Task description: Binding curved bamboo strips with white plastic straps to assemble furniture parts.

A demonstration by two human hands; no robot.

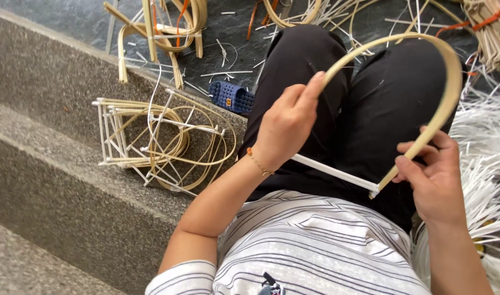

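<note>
Gripping a bent cane strip (424, 60) at both ends, a seated person holds it arched over their lap. The left hand (287, 123) is closed around one end, thumb and fingers pinched on it, with the forefinger stretched along the strip as if to steady the curve. The right hand (433, 175) clamps the other end between thumb and curled fingers, just above the point where a white rod (332, 171) meets the strip's tip. That rod runs straight across from one hand toward the other, like the string of a bow, so it seems to keep the arch from springing open; whether it is tied or only pressed at the left end cannot be told, since the hand covers it.

A thin bracelet (256, 161) circles the left wrist. Beneath the arch are the person's knees in black trousers (370, 109), and nearer the camera a striped white shirt (315, 240).

To the person's left, on a speckled stone step (53, 180), rests a loose frame (157, 142) of cane hoops and white rods, apparently the same kind of parts joined together. Beyond it on the dark floor (86, 16) lie more bent cane pieces (157, 33), scattered white offcuts and a blue woven sandal (232, 96). At the far right is a bundle of cane (493, 33) bound with an orange tie, and beside the right arm a heap of white strips (487, 164), close enough to reach.
</note>
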